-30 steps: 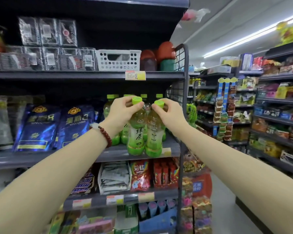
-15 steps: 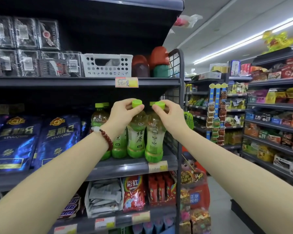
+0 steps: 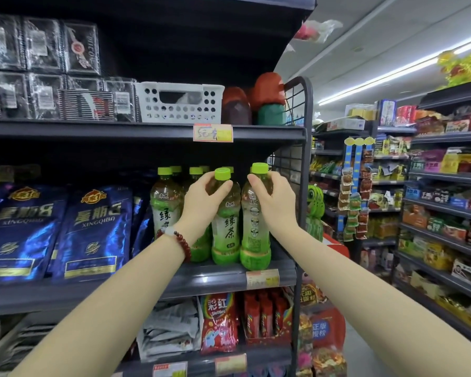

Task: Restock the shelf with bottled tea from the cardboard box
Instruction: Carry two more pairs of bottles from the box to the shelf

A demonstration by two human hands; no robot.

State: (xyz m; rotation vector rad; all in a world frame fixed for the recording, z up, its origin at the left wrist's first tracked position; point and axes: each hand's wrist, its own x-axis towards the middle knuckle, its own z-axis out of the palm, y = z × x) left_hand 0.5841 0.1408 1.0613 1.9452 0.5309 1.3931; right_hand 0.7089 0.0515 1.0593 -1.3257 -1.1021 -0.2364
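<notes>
- Placement step: two tea bottles, one (image 3: pixel 225 229) gripped at the neck by the left hand (image 3: pixel 206 198), the other (image 3: pixel 255 227) by the right hand (image 3: pixel 276 198), are stood at the shelf (image 3: pixel 218 278) front edge.
- Release and a gentle push back into the row are judged to be called for next.
- Cardboard box is out of view.

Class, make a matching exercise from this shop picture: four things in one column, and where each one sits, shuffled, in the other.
Things:
1. white basket
2. blue bags
3. tea bottle in the right hand
4. Skittles bag

Places:
A. left part of the tea shelf
B. shelf below the tea
C. shelf above the tea
D. right end of the tea shelf

Pairs: 1-C, 2-A, 3-D, 4-B
</notes>
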